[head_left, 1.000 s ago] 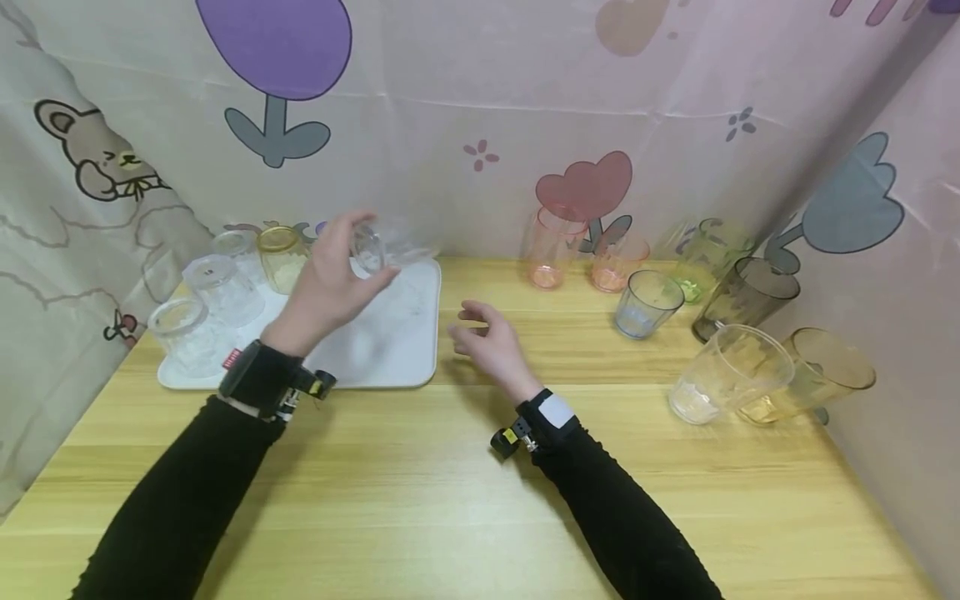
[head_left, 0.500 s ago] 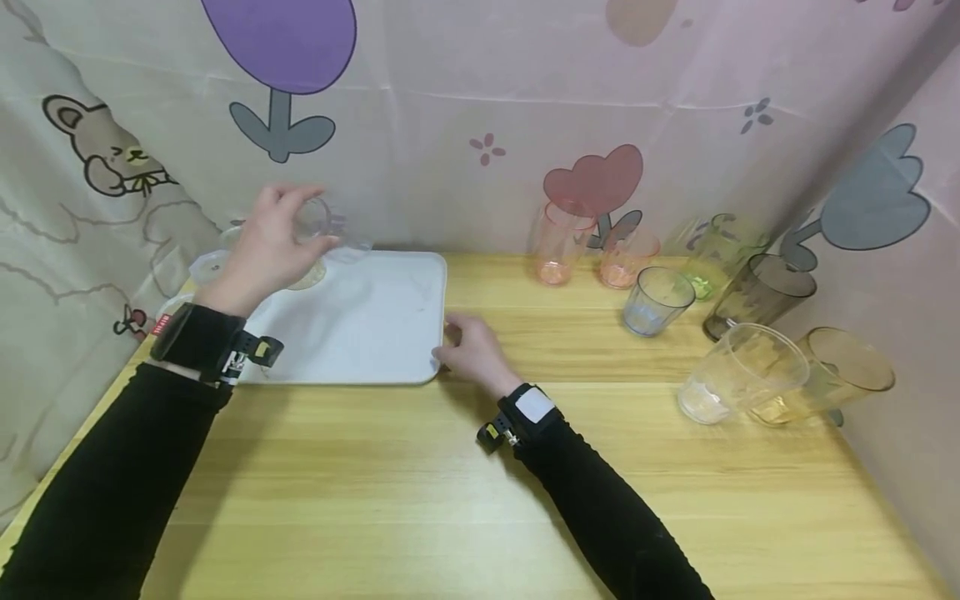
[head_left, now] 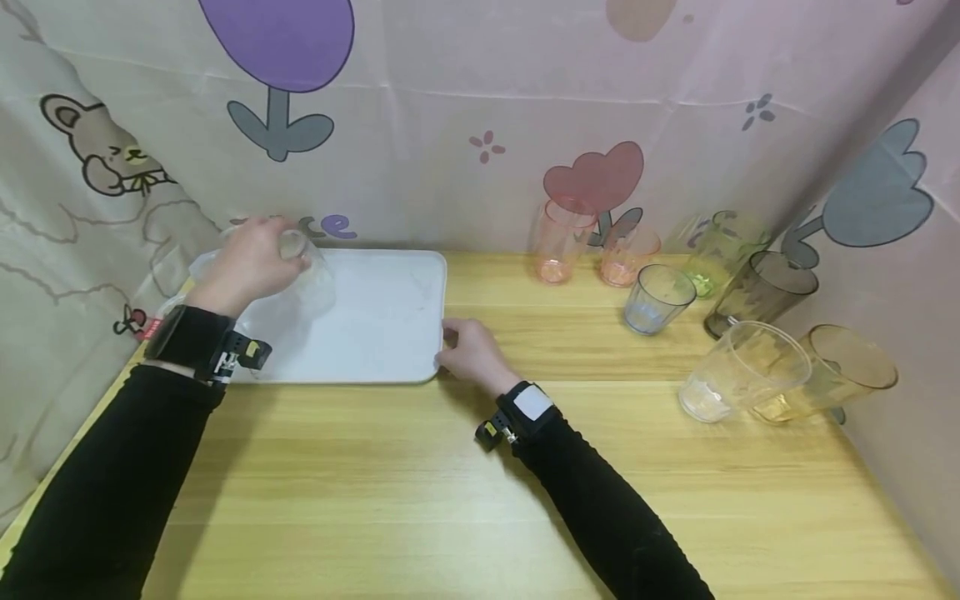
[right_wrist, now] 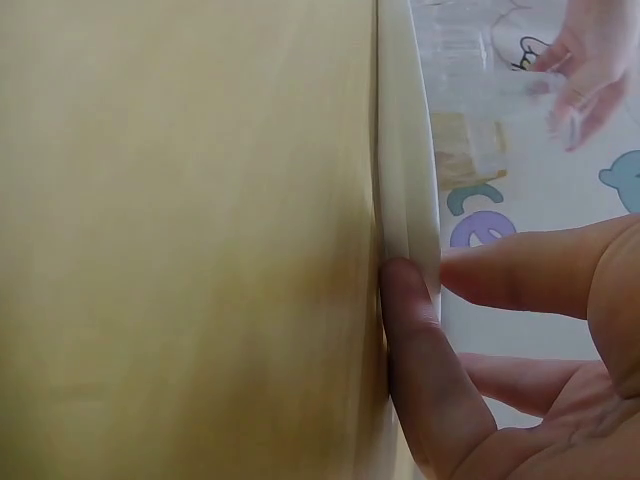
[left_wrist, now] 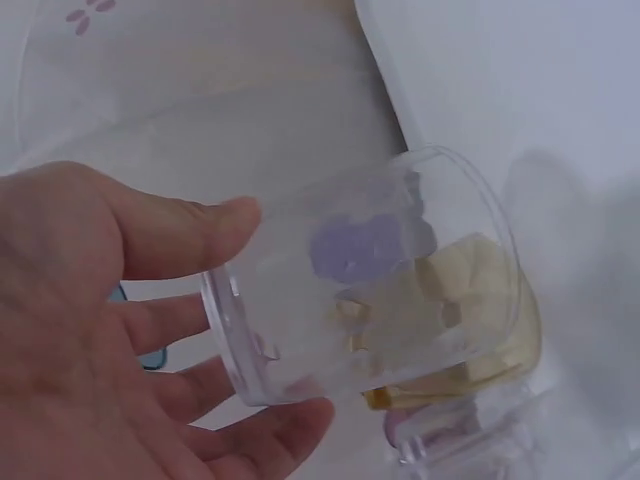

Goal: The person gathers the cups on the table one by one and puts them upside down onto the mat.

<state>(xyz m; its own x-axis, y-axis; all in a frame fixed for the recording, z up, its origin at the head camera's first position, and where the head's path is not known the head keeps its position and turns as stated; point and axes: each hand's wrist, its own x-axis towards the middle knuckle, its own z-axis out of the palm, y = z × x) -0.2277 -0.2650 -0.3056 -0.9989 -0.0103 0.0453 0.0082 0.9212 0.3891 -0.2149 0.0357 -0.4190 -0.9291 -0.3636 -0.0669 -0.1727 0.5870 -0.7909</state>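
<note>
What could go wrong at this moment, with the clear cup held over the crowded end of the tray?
The left hand grips a clear cup close above other cups, including a yellowish cup; it might knock one over. The grip is near the cup's end, so the smooth plastic could slip. The right hand only touches the white tray at its edge, so a bump could shift the tray.
</note>
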